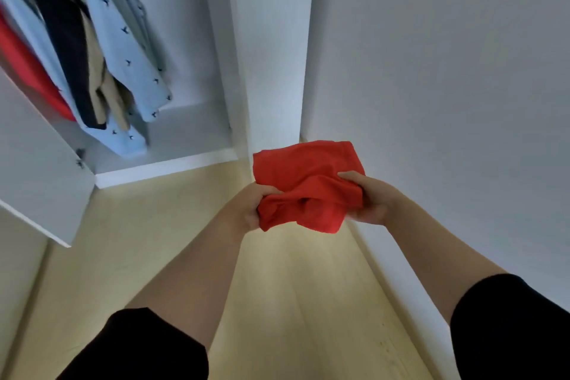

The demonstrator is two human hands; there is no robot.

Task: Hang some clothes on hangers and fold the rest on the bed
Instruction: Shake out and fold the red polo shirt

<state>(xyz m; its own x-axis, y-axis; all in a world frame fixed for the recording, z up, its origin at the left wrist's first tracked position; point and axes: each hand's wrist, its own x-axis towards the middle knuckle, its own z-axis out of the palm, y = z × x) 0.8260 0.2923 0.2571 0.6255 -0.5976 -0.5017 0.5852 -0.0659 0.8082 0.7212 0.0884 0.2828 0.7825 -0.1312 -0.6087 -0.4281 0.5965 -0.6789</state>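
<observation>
A bunched red garment (305, 176) hangs in the air in front of me, above the pale wooden floor. My left hand (249, 210) grips its lower left edge with curled fingers. My right hand (370, 197) grips its right side, thumb on top of the cloth. Both arms reach forward from black sleeves. No hanger and no bed are in view.
An open white wardrobe (166, 163) stands at the upper left, its door (37, 182) swung out to the left. Inside hang several clothes: a light blue patterned shirt (129, 65), a dark garment (66, 40), a beige one and a red one (27, 71). A white wall (447, 86) runs along the right.
</observation>
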